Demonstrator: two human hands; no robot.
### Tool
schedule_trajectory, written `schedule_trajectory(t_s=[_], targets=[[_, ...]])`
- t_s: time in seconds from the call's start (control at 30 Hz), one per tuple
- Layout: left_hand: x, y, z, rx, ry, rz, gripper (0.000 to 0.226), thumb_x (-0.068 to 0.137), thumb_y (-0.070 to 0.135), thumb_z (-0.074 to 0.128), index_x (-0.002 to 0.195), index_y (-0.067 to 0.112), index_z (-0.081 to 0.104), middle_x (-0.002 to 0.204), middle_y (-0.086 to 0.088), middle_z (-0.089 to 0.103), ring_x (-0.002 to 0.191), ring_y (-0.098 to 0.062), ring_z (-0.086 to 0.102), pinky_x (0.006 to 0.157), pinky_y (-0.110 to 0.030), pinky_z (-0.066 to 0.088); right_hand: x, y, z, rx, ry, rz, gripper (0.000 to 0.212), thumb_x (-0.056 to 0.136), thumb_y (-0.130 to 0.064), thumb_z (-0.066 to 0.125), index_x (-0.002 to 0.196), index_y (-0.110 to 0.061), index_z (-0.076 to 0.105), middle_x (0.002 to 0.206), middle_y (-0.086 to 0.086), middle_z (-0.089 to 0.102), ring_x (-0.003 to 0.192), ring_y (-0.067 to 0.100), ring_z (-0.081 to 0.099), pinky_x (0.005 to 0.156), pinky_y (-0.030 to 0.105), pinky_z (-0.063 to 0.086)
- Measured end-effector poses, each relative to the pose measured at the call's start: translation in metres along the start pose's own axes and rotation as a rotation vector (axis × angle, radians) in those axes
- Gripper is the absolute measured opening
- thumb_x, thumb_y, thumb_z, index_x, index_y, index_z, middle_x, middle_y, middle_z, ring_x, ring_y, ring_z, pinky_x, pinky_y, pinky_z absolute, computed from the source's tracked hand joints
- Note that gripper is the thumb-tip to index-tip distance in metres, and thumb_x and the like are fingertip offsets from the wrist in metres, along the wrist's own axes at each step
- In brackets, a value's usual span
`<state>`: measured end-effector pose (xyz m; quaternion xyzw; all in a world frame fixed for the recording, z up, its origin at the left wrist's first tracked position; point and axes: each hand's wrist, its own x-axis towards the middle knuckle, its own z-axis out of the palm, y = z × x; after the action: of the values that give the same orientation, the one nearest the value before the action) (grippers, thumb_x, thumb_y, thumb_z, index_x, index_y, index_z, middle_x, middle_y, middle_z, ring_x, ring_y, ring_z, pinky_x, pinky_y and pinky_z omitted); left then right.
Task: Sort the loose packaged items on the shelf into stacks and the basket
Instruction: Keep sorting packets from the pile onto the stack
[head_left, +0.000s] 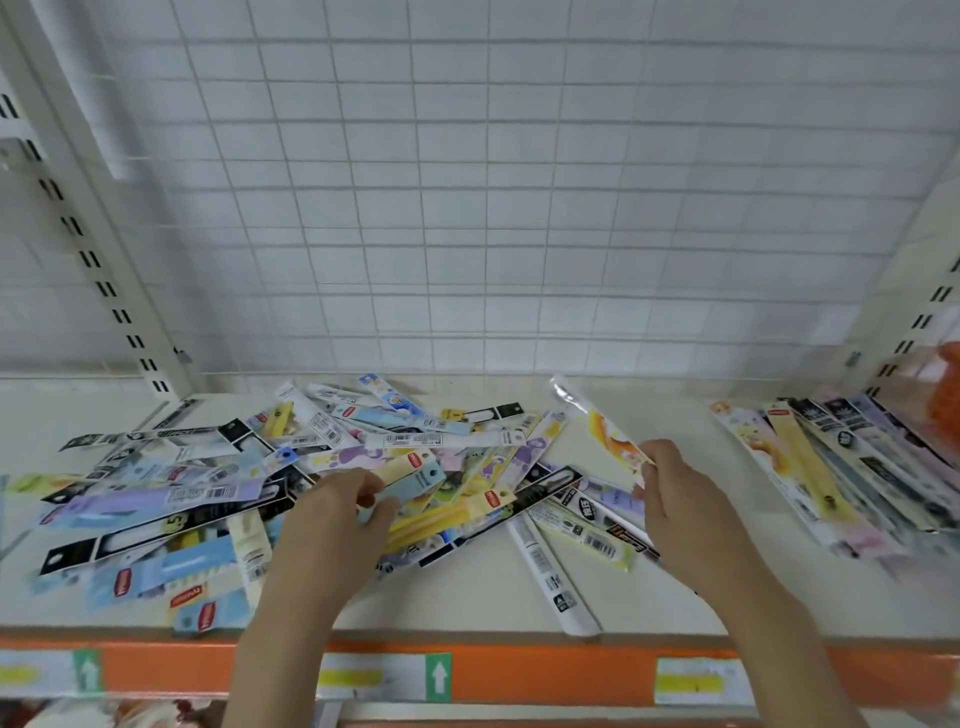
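Head view, looking down at a white shelf (649, 587) with an orange front rail: the loose packaged items (291, 467) lie in a tangled heap across the left and middle, long narrow packs crossing at every angle. On the right, the stack (852, 467) lies fanned but roughly aligned against the upright — apparently the sorted side. The right hand (670, 499) pinches a clear pack with an orange cartoon print (597, 431) by its near end, lifted clear of the heap, probably so it can be carried across to that stack. The left hand (343, 504) reaches into the heap, its fingers curled narrowly around a pale yellow pack (402, 470) beside a light blue one — seemingly singling out the next item. An orange thing at the far right edge may be the basket (943, 395); too little shows to tell.
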<state>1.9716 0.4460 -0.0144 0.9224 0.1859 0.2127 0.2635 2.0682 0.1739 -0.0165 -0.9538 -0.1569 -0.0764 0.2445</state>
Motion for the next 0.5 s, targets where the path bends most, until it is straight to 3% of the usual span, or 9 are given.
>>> schedule_trajectory(t_s=[0.1, 0.23, 0.3, 0.4, 0.5], targets=[[0.0, 0.003, 0.005, 0.073, -0.181, -0.026, 0.027, 0.082, 0.035, 0.066, 0.101, 0.016, 0.067, 0.093, 0.003, 0.055, 0.085, -0.016, 0.053, 0.076, -0.028, 0.045, 0.003, 0.001, 0.001, 0.079, 0.048, 0.034, 0.027, 0.098, -0.017, 0.038, 0.123, -0.008, 0.044, 0.063, -0.004, 0.047, 0.057, 0.016, 0.046, 0.05, 0.029, 0.033], [0.0, 0.007, 0.005, 0.117, -0.259, -0.025, 0.023, 0.085, 0.032, 0.063, 0.106, 0.022, 0.067, 0.094, 0.006, 0.061, 0.091, -0.014, 0.057, 0.081, -0.026, 0.045, 0.005, -0.003, -0.002, 0.11, 0.075, 0.009, 0.027, 0.095, -0.041, 0.041, 0.106, -0.018, 0.048, 0.058, -0.006, 0.052, 0.056, 0.018, 0.053, 0.051, 0.032, 0.038], [0.001, 0.006, 0.003, 0.116, -0.261, -0.014, 0.018, 0.087, 0.026, 0.061, 0.103, 0.021, 0.068, 0.093, 0.003, 0.067, 0.084, -0.013, 0.057, 0.076, -0.024, 0.044, 0.009, -0.005, 0.0, 0.103, 0.05, 0.001, 0.025, 0.094, -0.045, 0.041, 0.104, -0.023, 0.047, 0.053, -0.011, 0.049, 0.053, 0.012, 0.049, 0.047, 0.029, 0.034], [0.001, 0.006, 0.0, 0.154, -0.234, 0.023, 0.011, 0.091, 0.024, 0.056, 0.081, 0.025, 0.061, 0.074, 0.003, 0.057, 0.069, -0.015, 0.051, 0.063, -0.023, 0.037, 0.014, -0.007, 0.006, 0.082, -0.005, 0.012, 0.024, 0.097, -0.043, 0.035, 0.105, -0.022, 0.042, 0.065, -0.003, 0.062, 0.063, 0.022, 0.058, 0.056, 0.034, 0.045], [0.002, 0.005, -0.004, 0.065, -0.145, 0.041, 0.01, 0.095, 0.021, 0.05, 0.085, 0.022, 0.05, 0.072, 0.002, 0.056, 0.062, -0.013, 0.051, 0.057, -0.024, 0.038, 0.018, -0.011, 0.012, 0.159, 0.004, 0.019, 0.024, 0.098, -0.037, 0.033, 0.1, -0.014, 0.04, 0.074, 0.008, 0.064, 0.072, 0.033, 0.062, 0.064, 0.04, 0.049]])
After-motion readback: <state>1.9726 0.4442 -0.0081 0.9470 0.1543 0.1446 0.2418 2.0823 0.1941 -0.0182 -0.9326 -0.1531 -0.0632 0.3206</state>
